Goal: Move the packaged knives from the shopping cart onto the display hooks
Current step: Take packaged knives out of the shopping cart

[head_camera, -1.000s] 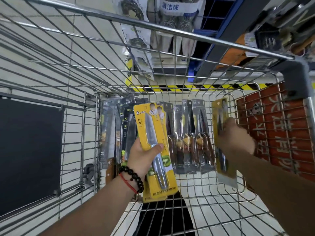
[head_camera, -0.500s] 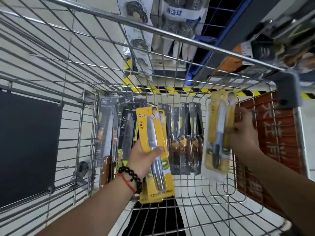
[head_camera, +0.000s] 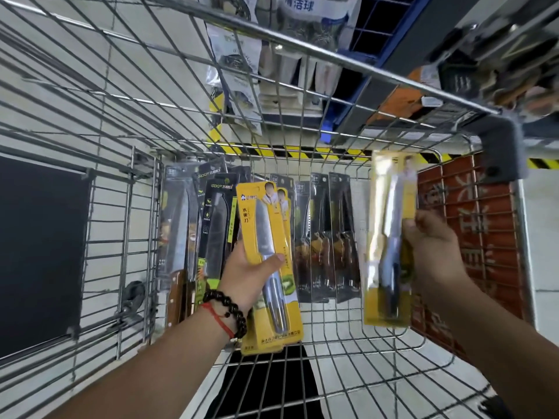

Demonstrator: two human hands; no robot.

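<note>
yellow cardboard everywhere in the head view. left hand (head_camera: 248, 275) wrapped around a stack of yellow knife packs (head_camera: 267, 267), thumb clamped across the front blister, fingers behind; looks like two cards fanned together, held upright so the hang holes stay on top, ready for a hook. right hand (head_camera: 432, 252) pinching the edge of a single yellow knife pack (head_camera: 390, 246), blurred, raised clear of the others and well apart from the left bundle, probably the one heading out first. both loads hovering inside the shopping cart (head_camera: 348, 337), not resting on its wire floor.

further back, dark knife packs (head_camera: 326, 243) propped in a row against the cart's far end, handles down, and larger black knife packs (head_camera: 211, 231) leaning at the left corner. plenty left to move, so early in the job by the look of it.

beyond the top rail, hanging scrubber packets (head_camera: 239, 49) on store shelving, a strip of black-and-yellow hazard tape (head_camera: 302, 151) along the floor. no free display hooks clearly visible from here. beaded bracelet (head_camera: 227, 306) and red cord on the left wrist, close to the wire mesh; snag risk when lifting out.
</note>
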